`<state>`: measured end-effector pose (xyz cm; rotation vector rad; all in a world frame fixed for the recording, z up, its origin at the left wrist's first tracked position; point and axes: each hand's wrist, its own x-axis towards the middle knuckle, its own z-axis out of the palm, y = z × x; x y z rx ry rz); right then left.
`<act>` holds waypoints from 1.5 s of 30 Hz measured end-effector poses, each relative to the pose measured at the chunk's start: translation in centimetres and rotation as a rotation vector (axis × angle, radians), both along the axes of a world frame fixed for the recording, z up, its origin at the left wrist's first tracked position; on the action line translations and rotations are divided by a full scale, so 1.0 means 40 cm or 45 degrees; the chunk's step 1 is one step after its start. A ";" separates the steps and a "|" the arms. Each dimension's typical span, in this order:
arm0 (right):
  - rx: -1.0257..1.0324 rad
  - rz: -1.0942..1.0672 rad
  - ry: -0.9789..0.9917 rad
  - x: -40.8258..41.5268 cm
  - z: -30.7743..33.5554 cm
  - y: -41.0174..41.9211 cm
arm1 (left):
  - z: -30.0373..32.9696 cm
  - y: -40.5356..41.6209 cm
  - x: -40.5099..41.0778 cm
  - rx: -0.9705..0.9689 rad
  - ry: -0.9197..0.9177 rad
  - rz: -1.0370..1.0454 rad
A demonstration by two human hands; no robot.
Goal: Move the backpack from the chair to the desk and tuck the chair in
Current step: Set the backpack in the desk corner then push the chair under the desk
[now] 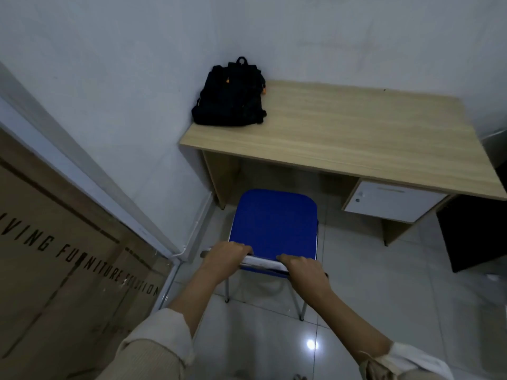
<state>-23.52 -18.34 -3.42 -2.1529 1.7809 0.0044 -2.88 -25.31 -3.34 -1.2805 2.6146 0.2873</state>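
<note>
A black backpack [230, 97] with small orange tags lies on the far left corner of the light wooden desk [356, 133], against the wall. The chair [274, 220] with a blue seat and metal legs stands on the floor in front of the desk's leg opening, its front edge near the desk's edge. My left hand [226, 253] grips the left end of the chair's backrest top. My right hand [300, 266] grips the right end of the same backrest. Both sets of fingers curl over the edge.
A white drawer unit [389, 205] hangs under the desk's right side. A large cardboard box [63, 264] with printed letters stands to my left. A dark object [474, 231] sits on the floor at the right. The floor is glossy grey tile.
</note>
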 end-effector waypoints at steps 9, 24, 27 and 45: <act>-0.020 -0.032 0.020 -0.035 0.000 -0.158 | -0.007 -0.175 -0.034 0.037 0.072 -0.073; -0.301 -0.168 0.145 -0.091 -0.014 -0.370 | -0.045 -0.459 -0.075 -0.236 0.280 -0.631; -0.264 -0.163 0.168 -0.111 -0.020 -0.393 | -0.033 -0.473 -0.095 -0.169 0.394 -0.568; -0.427 -0.251 -0.083 -0.204 -0.037 -0.640 | -0.005 -0.718 -0.195 -0.217 0.343 -0.442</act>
